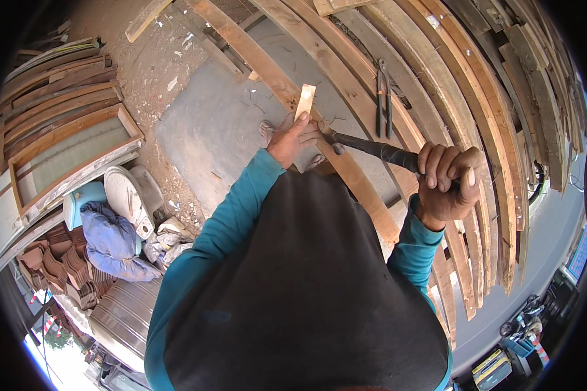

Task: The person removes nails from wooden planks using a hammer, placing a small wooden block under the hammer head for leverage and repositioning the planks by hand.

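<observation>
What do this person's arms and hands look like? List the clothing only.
Both arms wear long teal sleeves that reach the wrists, over a dark grey or black upper garment. The left hand and the right hand are bare: no gloves. No watch, ring or wristband shows. The sleeve cuffs look plain, without markings.

I see pliers on planks right of the slat; frame far left.
</observation>
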A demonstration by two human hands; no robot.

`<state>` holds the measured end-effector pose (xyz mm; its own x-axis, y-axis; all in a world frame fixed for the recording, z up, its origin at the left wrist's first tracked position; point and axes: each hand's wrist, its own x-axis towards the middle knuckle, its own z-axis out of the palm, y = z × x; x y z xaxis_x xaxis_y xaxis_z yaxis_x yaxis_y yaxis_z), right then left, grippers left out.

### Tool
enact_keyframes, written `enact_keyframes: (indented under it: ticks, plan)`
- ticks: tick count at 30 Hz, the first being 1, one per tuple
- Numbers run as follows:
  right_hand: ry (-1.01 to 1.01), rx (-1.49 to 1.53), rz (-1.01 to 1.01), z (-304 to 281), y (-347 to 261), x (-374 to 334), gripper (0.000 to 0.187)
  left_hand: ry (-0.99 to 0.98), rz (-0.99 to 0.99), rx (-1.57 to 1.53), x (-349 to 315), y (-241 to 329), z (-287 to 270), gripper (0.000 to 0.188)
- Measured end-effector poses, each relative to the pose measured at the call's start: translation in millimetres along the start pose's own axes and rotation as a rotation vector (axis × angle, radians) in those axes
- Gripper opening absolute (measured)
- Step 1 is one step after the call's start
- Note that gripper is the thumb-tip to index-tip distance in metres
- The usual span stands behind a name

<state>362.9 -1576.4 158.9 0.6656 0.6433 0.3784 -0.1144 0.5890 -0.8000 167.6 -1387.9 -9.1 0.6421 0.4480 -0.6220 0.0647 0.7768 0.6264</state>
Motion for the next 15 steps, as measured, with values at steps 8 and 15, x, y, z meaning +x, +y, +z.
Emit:
enact_keyframes:
  ticks: [8,15]
  plan:
    - [-0.073,-0.131,0.072,38.7,26.8,5.5,0.033,-0.055,0.349,0.065,8.1,2.8,-5.7,0.052]
    - [-0.006,-0.244,0.109,84.1,58.1,10.0,0.034,-0.065,0.360,0.302,-38.1,28.7,-42.7,0.051]
